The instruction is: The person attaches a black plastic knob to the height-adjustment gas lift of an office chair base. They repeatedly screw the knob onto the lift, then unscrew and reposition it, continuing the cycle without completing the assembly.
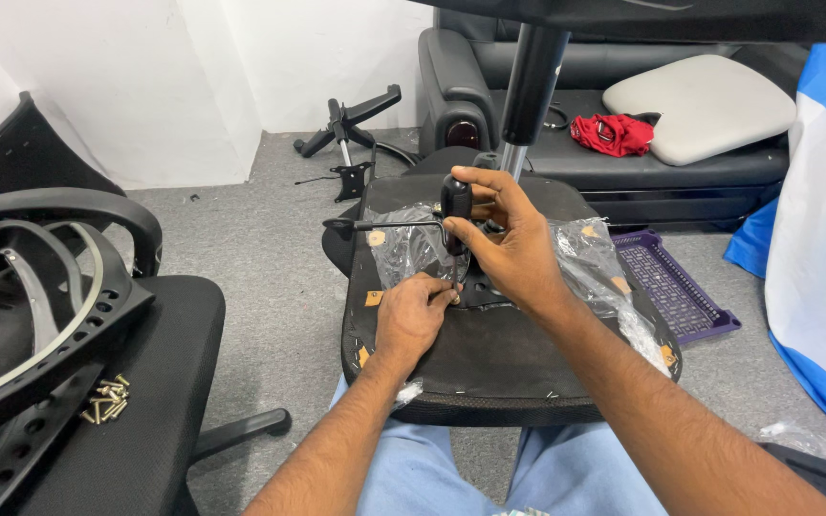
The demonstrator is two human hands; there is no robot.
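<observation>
An upturned black office chair seat (499, 358) rests across my lap, with a metal mechanism plate and a gas-lift column (531, 91) rising from it. My right hand (509, 244) grips the black handle of a screwdriver (455, 205) held upright over the plate. My left hand (415, 311) pinches at the tool's tip, where a small screw seems to sit. Crumpled clear plastic wrap (597, 258) lies on the seat on both sides of the hands. A black lever (375, 225) sticks out to the left of the mechanism.
A second black chair seat (160, 382) on my left carries a pile of brass screws (107, 398) and a curved backrest frame (45, 287). A star base (351, 119) lies by the wall. Behind are a black sofa (489, 76), a grey cushion (700, 105), red cloth (612, 134), a purple tray (676, 287) and a blue-white flag (819, 239).
</observation>
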